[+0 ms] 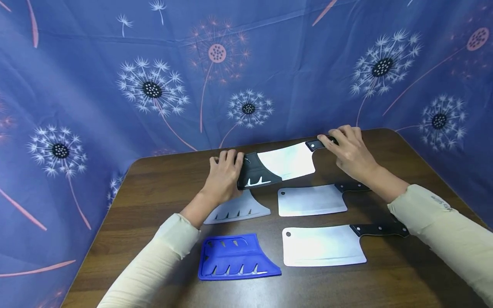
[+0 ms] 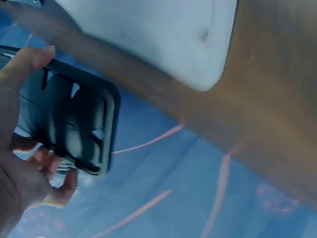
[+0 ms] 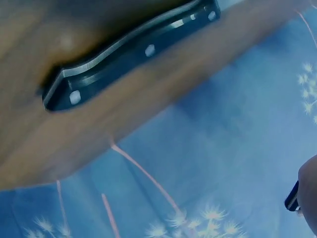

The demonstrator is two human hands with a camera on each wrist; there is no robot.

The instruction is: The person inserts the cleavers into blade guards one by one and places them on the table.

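My left hand (image 1: 225, 174) grips a black blade cover (image 1: 256, 173) by its closed end, thumb on one edge and fingers on the other in the left wrist view. My right hand (image 1: 352, 152) holds the black handle of a cleaver (image 1: 290, 160), raised near the table's back edge. The cleaver's blade runs partly into the cover, and its wide bare part near the handle shows. Metal shows through the cover's slots. Below my left hand lies a pale grey blade cover (image 1: 239, 210), partly hidden by that hand.
Two more cleavers lie on the wooden table (image 1: 154, 201): a middle cleaver (image 1: 312, 201) and a front cleaver (image 1: 323, 247), handles to the right. A blue blade cover (image 1: 239, 259) lies left of the front one. A blue dandelion-print cloth (image 1: 300, 77) hangs behind the table.
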